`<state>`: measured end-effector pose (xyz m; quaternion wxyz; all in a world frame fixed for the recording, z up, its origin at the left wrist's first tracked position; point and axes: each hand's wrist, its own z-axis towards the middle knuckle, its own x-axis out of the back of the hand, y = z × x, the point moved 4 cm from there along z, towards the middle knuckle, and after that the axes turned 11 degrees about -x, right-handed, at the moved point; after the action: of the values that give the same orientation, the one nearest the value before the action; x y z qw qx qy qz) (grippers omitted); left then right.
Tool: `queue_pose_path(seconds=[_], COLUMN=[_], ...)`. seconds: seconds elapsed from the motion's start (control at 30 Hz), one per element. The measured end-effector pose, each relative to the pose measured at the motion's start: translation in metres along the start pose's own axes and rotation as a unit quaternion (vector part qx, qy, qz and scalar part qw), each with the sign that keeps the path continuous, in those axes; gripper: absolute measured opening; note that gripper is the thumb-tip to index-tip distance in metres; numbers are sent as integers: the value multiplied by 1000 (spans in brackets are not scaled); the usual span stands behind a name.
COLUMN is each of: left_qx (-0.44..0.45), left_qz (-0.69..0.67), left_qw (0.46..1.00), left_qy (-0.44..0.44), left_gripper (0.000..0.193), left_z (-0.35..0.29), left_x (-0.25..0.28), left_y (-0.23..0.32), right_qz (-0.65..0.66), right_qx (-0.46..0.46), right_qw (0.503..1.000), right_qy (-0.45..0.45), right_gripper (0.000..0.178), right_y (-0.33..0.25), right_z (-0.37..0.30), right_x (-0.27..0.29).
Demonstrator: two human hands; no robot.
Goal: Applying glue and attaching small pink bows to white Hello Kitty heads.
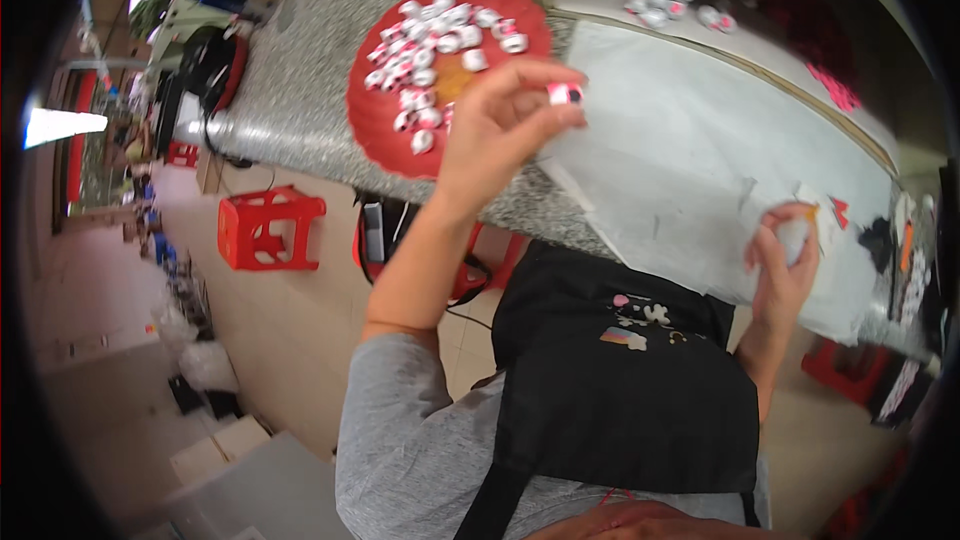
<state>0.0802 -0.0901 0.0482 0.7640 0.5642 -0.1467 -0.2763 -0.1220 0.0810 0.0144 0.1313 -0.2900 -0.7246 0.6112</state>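
My left hand (500, 125) is raised between the red plate and the pale sheet. Its thumb and fingers pinch a small white-and-pink cylindrical piece (560, 94) with a dark spot on its end. Many similar small pieces (440, 35) lie heaped on the scalloped red plate (364, 125). Over the right part of the pale sheet (660, 150), my right hand (785, 265) has its fingers curved and apart. A tiny orange thing (811, 212) shows at its index fingertip; whether it touches the finger is unclear. A small red piece (839, 212) lies just beyond.
A speckled stone counter (300, 90) runs under the plate and sheet. More white pieces (660, 5) sit on a ledge behind. A black crumpled thing (878, 243) and an orange-handled tool (907, 245) lie far right. A red stool (268, 228) stands on the floor left.
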Motion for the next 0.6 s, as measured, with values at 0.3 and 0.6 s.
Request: queue_pose_path(seconds=[0.3,0.6], left_qx=[98,34], left_qz=[-181,-86], left_qw=[977,993], left_qy=[-51,-78], left_gripper=[24,25], left_z=[-19,-22], left_x=[-106,-115], left_y=[-46,-55], right_qz=[-51,-172], right_qx=[80,219], right_qw=[995,961], right_qy=[-21,-13], right_gripper=[15,14], right_y=[-13,-7], right_z=[7,10], right_x=[-16,-9])
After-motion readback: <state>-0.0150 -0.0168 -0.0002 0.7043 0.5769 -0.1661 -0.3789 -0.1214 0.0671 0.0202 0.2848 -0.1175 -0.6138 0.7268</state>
